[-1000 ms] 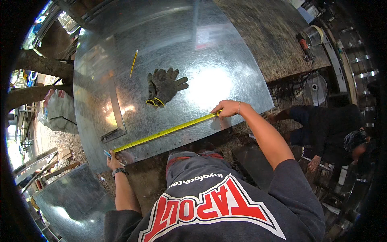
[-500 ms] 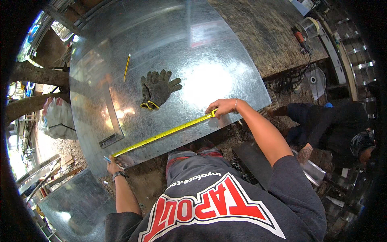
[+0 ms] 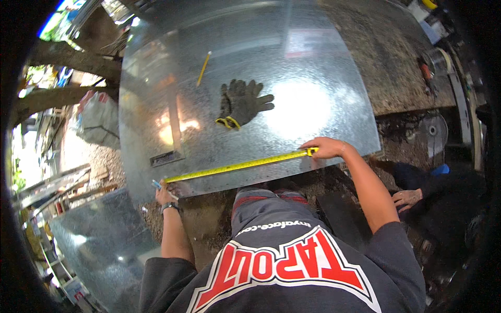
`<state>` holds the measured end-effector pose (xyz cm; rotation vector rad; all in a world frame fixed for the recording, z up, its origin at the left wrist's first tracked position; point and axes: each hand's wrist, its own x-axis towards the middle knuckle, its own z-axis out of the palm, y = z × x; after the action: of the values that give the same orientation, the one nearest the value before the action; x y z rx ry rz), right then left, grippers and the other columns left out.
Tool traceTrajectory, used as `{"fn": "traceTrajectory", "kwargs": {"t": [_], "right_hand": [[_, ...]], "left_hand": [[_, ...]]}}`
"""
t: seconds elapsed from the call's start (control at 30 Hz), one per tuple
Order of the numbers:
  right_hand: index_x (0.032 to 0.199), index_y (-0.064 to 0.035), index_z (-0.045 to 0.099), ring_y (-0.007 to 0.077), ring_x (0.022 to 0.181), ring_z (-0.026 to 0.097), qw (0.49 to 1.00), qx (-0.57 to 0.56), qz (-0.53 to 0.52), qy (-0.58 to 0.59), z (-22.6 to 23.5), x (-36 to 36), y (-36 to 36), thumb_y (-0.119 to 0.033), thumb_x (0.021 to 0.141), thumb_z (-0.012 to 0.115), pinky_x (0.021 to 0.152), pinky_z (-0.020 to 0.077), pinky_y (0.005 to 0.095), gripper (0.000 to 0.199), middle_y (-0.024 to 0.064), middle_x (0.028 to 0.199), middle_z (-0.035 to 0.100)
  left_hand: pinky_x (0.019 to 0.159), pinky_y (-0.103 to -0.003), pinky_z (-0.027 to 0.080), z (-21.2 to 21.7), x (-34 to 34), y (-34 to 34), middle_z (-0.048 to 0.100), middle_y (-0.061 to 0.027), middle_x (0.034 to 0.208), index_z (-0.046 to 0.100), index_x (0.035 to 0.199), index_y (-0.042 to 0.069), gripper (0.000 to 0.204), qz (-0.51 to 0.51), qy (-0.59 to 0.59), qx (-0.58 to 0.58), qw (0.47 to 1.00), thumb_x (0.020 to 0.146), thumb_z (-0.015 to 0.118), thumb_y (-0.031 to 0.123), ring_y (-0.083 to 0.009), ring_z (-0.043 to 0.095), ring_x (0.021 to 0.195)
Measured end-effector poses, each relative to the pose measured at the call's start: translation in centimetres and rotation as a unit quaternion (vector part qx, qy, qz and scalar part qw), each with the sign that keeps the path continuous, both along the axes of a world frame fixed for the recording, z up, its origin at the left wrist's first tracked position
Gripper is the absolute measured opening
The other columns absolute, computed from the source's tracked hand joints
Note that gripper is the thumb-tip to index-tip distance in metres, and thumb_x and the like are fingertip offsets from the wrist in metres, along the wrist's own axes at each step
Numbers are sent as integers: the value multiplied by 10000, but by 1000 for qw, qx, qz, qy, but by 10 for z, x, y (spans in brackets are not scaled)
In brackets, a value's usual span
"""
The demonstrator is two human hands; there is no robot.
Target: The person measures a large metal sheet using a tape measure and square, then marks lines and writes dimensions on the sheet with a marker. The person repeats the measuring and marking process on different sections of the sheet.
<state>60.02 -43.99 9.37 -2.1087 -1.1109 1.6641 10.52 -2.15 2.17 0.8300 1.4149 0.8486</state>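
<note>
Head view: yellow tape measure (image 3: 237, 166) stretched along the near edge of the galvanised sheet (image 3: 313, 68). Right hand (image 3: 327, 147) clenched on its far end, left hand (image 3: 165, 194) pinching the other at the corner. Best kept taut, flat, parallel to the edge.

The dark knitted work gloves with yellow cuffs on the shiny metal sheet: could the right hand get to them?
Probably yes. The right hand pins the yellow tape measure; only bare metal sheet separates it from the gloves.
</note>
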Motion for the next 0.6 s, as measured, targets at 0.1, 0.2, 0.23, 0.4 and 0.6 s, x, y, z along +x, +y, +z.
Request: {"fn": "traceTrajectory", "kwargs": {"t": [0.1, 0.2, 0.23, 0.4, 0.6], "right_hand": [[1314, -127, 616, 297, 1055, 645, 999, 34, -20, -28, 16, -8, 3, -148, 710, 660, 915, 519, 415, 606, 139, 1211, 667], [1243, -95, 640, 318, 1053, 646, 995, 73, -2, -72, 21, -14, -3, -165, 716, 660, 919, 517, 411, 531, 154, 1166, 677], [1232, -88, 642, 323, 1058, 645, 994, 75, 6, -78, 27, -16, -3, -173, 721, 661, 925, 516, 410, 518, 156, 1156, 680], [1206, -91, 650, 342, 1097, 635, 997, 57, 3, -59, 41, -33, -13, -220, 747, 671, 960, 502, 413, 477, 160, 1167, 680], [1222, -87, 643, 283, 1080, 628, 999, 24, -25, -36, 31, -46, -25, -183, 713, 722, 972, 490, 383, 525, 123, 1161, 676]], "left_hand": [[384, -272, 388, -14, -18, 7, 582, 13, 683, 639, 957, 122, 171, 43, 12, 14, 999, 878, 776, 188, -116, 511, 492], [379, -275, 392, -12, -9, 3, 573, 5, 698, 624, 976, 129, 206, 43, 43, 9, 998, 881, 782, 222, -128, 521, 494], [374, -275, 392, -10, -6, 2, 574, 5, 701, 623, 979, 128, 211, 50, 49, 6, 998, 878, 785, 218, -129, 521, 493], [360, -273, 389, -8, -6, -2, 568, 11, 698, 623, 937, 111, 212, 42, 29, 24, 998, 867, 797, 210, -127, 513, 486], [354, -249, 365, -1, 5, -5, 553, 10, 618, 630, 949, 92, 150, 55, 25, 18, 998, 913, 745, 181, -99, 505, 458]]}}
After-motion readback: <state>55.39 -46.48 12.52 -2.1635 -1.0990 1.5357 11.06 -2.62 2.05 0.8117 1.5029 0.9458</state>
